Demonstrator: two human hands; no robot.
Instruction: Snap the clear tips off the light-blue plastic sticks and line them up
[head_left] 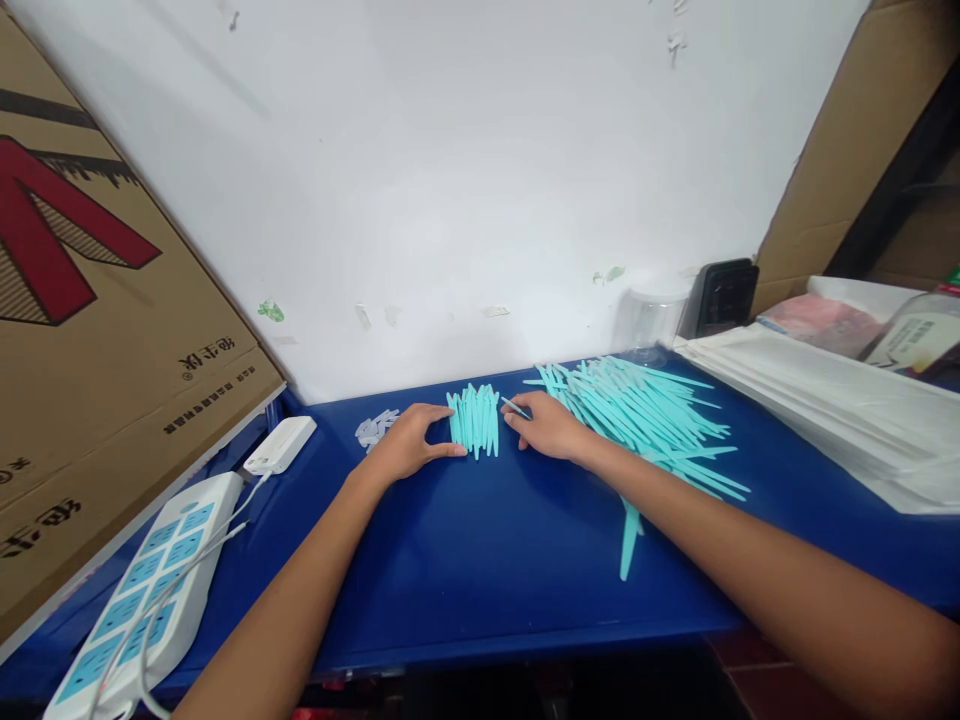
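On the blue tabletop (450, 560), a small row of turquoise tapered flat sticks (474, 420) lies side by side, pointing away from me. At its left edge is my left hand (411, 440), thumb and index finger spread apart, the fingertips at or just touching the outermost sticks. To the right of the row, my right hand (547, 425) pinches one thin stick (516, 408) between thumb and fingers. A large loose heap of the same turquoise sticks (645, 410) spreads beside and behind my right hand. Small pale grey-violet pieces (375, 428) lie left of my left hand.
A white power strip (150, 590) with cables and a white box-shaped device (281, 445) occupy the left side. A printed cardboard box (135, 330) leans there. A clear container (654, 320) stands by the wall, and stacked white sheets (825, 400) lie at right.
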